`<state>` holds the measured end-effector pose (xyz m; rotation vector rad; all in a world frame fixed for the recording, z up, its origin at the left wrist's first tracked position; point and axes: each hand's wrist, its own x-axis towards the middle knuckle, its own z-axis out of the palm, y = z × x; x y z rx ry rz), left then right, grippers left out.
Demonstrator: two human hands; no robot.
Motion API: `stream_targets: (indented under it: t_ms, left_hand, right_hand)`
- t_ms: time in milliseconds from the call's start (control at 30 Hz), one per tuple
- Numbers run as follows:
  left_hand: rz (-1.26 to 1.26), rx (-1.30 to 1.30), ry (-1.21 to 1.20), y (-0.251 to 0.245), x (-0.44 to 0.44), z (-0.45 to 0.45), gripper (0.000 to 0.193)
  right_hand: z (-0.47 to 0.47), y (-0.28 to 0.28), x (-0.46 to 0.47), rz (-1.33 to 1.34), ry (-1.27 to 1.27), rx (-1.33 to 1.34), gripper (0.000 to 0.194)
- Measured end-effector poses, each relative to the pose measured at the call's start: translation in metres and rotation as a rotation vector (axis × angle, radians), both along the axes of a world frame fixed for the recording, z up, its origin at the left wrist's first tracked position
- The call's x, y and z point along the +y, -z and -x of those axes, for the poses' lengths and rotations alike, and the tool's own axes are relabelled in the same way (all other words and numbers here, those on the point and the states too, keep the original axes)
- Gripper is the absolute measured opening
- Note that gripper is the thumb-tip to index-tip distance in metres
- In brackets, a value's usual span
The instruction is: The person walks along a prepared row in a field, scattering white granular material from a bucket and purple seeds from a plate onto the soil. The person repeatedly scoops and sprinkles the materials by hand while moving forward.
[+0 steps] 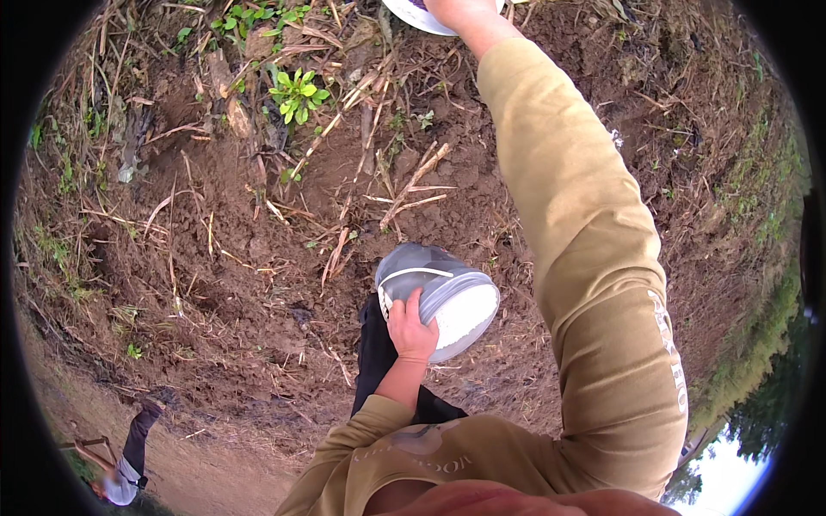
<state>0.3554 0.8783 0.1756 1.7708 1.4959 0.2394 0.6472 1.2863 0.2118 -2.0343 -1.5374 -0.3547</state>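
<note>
My left hand grips the rim of a translucent plastic bucket, tilted to the right in front of my body. White granular material fills much of its opening, and its white handle lies against the side. My right arm, in a tan sleeve, reaches far out to the top edge of the view. There my right hand is over a white round dish or lid with something dark purple in it. The fingers of that hand are cut off by the picture's edge.
Brown, uneven soil with dry stalks surrounds me. A leafy green plant grows at the upper left, near chunks of wood. Another person stands at the far lower left by a wooden frame. Grass lines the right side.
</note>
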Motion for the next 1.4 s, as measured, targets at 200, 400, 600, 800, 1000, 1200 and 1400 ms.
stream_targets:
  t_ms: [200, 400, 600, 800, 1000, 1200, 1400]
  left_hand:
    - [-0.01, -0.009, 0.003, 0.0, 0.005, 0.001, 0.057]
    - [0.031, -0.015, 0.009, 0.0, -0.001, -0.003, 0.058]
    - [0.061, -0.054, -0.031, 0.0, -0.003, -0.004, 0.052]
    - [0.044, -0.069, -0.024, 0.002, -0.006, -0.005, 0.052]
    - [0.052, -0.078, -0.051, 0.003, -0.003, -0.005, 0.053]
    - [-0.042, -0.031, -0.008, 0.007, -0.004, 0.0, 0.05]
    - [-0.037, -0.087, -0.022, 0.003, -0.006, -0.005, 0.045]
  right_hand:
    - [-0.012, -0.105, -0.084, -0.018, -0.181, 0.298, 0.018]
    - [-0.163, -0.147, -0.264, 0.074, 0.36, 0.246, 0.015]
    - [-0.263, -0.114, -0.339, 0.185, 0.78, 0.221, 0.017]
    - [-0.258, -0.114, -0.353, -0.052, 0.767, 0.537, 0.015]
    - [-0.166, -0.145, -0.336, -0.264, 0.359, 1.115, 0.017]
    - [-0.08, -0.147, -0.316, -0.091, 0.122, 1.186, 0.018]
    - [-0.026, -0.167, -0.167, 0.058, -0.016, 0.96, 0.009]
